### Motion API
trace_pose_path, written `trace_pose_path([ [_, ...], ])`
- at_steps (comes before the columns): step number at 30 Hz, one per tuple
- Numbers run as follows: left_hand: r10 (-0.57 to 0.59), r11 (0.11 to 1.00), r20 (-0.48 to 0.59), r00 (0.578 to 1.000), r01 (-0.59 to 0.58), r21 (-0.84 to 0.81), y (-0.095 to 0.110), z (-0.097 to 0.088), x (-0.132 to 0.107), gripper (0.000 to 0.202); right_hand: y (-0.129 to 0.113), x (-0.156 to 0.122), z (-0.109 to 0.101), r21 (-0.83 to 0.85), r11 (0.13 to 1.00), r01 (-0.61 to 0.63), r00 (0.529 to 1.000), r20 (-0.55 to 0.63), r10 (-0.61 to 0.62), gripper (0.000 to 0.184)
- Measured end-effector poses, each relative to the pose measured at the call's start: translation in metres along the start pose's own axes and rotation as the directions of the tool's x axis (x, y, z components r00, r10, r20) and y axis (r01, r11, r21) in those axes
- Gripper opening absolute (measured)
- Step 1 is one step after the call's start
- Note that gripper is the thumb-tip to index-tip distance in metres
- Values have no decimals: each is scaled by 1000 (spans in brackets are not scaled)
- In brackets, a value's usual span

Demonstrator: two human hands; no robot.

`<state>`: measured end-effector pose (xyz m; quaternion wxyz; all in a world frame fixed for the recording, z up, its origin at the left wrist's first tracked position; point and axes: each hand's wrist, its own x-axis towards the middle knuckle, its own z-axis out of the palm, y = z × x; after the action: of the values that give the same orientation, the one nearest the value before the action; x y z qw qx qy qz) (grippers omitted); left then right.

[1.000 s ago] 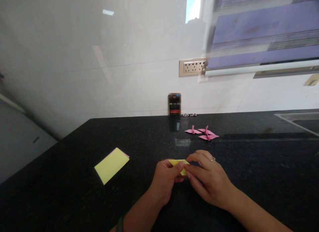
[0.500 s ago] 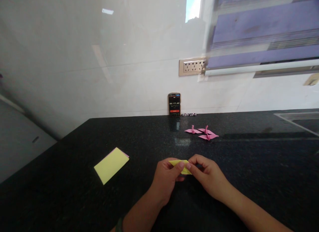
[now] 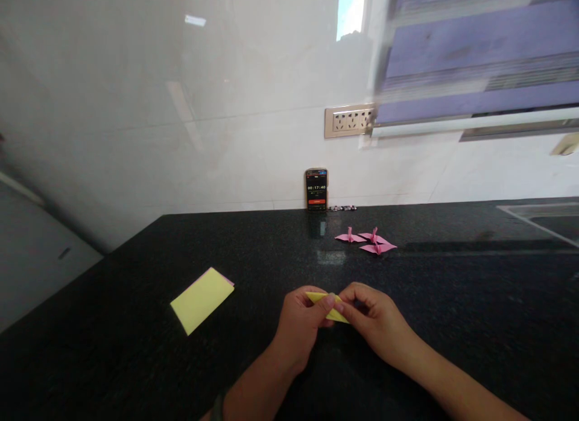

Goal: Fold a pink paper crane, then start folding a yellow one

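Observation:
A small folded piece of yellow origami paper is held between both hands above the dark countertop. My left hand pinches its left part, thumb on top and fingers behind. My right hand grips the right side with thumb and curled fingers, the two thumbs close together. Parts of the paper are hidden under the thumbs. Beyond the hands sit three folded pink paper cranes, grouped close together with wings spread.
On the left lies a stack of yellow paper sheets, a pink edge showing beneath. A phone with a timer leans on the wall, a beaded strap beside it. The dark countertop meets a tiled wall with a socket panel.
The right thumb and fingers have shifted slightly left on the yellow paper, and its lower right edge now slants down more. The left hand stays nearly in place.

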<state>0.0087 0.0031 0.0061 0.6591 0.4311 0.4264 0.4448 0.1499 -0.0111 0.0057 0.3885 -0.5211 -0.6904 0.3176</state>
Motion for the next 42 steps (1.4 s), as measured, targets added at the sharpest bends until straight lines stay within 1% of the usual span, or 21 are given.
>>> trace_pose_path([
  [4, 20, 1000, 2, 1000, -20, 0, -2, -1, 1, 18, -4, 0, -2, 15, 1000, -1, 1000, 17, 0, 18],
  [8, 7, 1000, 16, 1000, -6, -18, -3, -2, 2, 21, -7, -1, -5, 82, 997, -9, 998, 60, 4, 17],
  [12, -16, 1000, 32, 999, 16, -12, -2, -3, 2, 28, -3, 1, -6, 162, 985, -68, 993, 109, 50, 17],
  [13, -24, 1000, 34, 999, 25, -4, -1, -3, 2, 30, -1, 1, -6, 162, 983, -86, 992, 101, 70, 17],
  [15, -31, 999, 23, 999, 31, 15, 0, -3, 2, 32, 2, 3, -6, 131, 988, -88, 996, 34, 84, 18],
  [17, -30, 999, -12, 999, 30, 39, 1, -4, 3, 34, 3, 3, -6, 62, 998, -16, 997, -68, 20, 16],
  [19, -35, 998, -32, 999, 37, 54, 1, -5, 3, 37, 3, 3, -7, -40, 994, 100, 985, -136, -105, 14],
  [21, -27, 997, -40, 999, 30, 69, 1, -5, 3, 41, 1, 2, -8, -146, 967, 209, 966, -126, -228, 12],
  [22, -1, 997, -48, 999, 5, 82, 2, -5, 2, 44, 1, 1, -9, -189, 950, 248, 957, -104, -270, 12],
  [24, 107, 986, -75, 991, -96, 139, 3, -5, 2, 53, 0, 1, -10, -250, 922, 296, 946, -57, -319, 13],
  [25, 172, 971, -73, 982, -157, 178, 4, -5, 2, 54, 0, 0, -11, -272, 913, 306, 943, -43, -329, 14],
  [26, 225, 955, -52, 973, -209, 211, 5, -5, 2, 50, 0, 0, -11, -289, 906, 309, 943, -34, -332, 14],
  [27, 254, 942, -16, 967, -243, 233, 5, -5, 2, 41, 0, 0, -12, -304, 901, 310, 942, -25, -333, 14],
  [28, 259, 936, 20, 966, -256, 243, 6, -5, 2, 31, 0, -1, -12, -315, 896, 313, 942, -17, -335, 15],
  [29, 243, 938, 45, 969, -246, 244, 6, -5, 2, 22, 0, -1, -13, -322, 893, 316, 941, -12, -338, 15],
  [30, 209, 946, 55, 976, -216, 243, 6, -5, 1, 18, 0, -1, -13, -325, 890, 320, 940, -5, -340, 15],
  [32, 122, 958, 40, 992, -128, 258, 7, -4, 1, 19, -2, 0, -14, -324, 888, 327, 939, 6, -344, 15],
  [34, 64, 961, 16, 998, -66, 269, 8, -3, 0, 20, -3, 0, -13, -311, 894, 323, 941, 1, -340, 15],
  [37, 51, 966, 0, 999, -50, 255, 8, -2, 0, 20, -4, 1, -12, -283, 909, 305, 942, -51, -332, 13],
  [39, 53, 966, -2, 999, -50, 255, 8, -3, 0, 19, -4, 1, -12, -272, 908, 318, 934, -75, -349, 11],
  [42, 50, 963, -1, 999, -48, 264, 8, -2, 0, 18, -4, 0, -12, -286, 885, 366, 917, -53, -396, 13],
])
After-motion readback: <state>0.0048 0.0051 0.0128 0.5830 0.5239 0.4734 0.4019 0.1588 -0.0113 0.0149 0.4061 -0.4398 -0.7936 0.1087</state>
